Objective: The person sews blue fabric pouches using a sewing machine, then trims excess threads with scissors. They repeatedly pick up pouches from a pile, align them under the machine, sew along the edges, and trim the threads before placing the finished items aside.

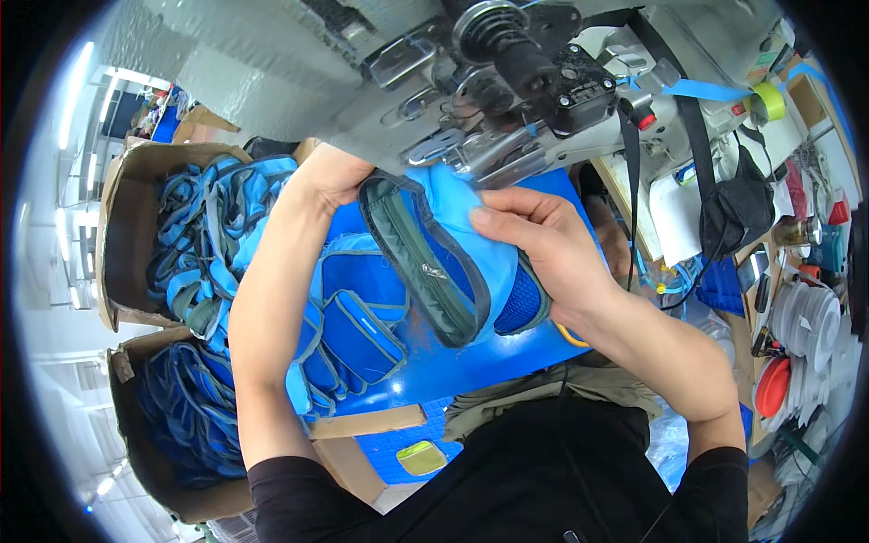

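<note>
A light-blue fabric piece (480, 256) with dark grey binding, a grey-green zipper panel (421, 262) and a blue mesh part hangs below the sewing machine head (507, 81). My right hand (548, 237) is closed on its right upper side, thumb and fingers pinching the cloth. At the piece's upper left is my left hand (337, 175); its fingers are hidden behind the machine. The upper edge of the cloth reaches the metal presser area (444, 149), where the needle cannot be made out.
Bound blue pieces (358, 335) lie on the shiny blue table (462, 371). At left, two cardboard boxes hold light-blue strips (217, 226) and darker blue pieces (190, 407). Blue tape (697, 88) feeds in from a yellow-green roll (768, 101). White reels (806, 317) hang at right.
</note>
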`<action>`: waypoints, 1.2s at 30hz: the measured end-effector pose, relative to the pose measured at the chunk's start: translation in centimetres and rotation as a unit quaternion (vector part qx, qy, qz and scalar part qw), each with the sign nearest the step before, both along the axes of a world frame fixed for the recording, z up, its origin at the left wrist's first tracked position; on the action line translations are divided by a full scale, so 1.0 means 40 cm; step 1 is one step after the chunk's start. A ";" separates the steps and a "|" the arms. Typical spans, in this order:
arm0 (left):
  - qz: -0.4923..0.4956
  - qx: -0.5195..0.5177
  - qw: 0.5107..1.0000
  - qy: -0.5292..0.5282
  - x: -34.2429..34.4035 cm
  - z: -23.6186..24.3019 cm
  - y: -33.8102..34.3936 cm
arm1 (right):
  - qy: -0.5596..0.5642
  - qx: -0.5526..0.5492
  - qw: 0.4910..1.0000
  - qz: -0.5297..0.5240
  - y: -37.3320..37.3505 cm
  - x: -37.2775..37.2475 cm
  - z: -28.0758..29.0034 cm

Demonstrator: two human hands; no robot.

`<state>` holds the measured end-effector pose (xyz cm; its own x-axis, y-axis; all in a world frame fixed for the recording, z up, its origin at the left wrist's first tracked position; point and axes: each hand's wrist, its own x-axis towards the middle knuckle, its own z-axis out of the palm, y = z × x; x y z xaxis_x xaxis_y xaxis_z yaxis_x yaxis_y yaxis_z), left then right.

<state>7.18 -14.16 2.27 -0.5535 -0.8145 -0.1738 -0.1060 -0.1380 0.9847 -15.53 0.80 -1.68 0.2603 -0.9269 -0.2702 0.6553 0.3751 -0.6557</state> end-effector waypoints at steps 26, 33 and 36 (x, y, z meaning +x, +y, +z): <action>-0.043 -0.070 0.995 0.064 0.005 -0.020 -0.070 | -0.047 0.061 0.997 -0.017 -0.012 0.028 0.028; 0.284 -0.435 0.855 -0.006 -0.025 -0.099 0.279 | -0.001 0.009 1.000 -0.020 0.002 0.001 0.015; 0.149 -0.510 0.788 -0.310 -0.066 -0.174 0.482 | 0.037 -0.039 0.998 -0.017 0.030 -0.004 0.000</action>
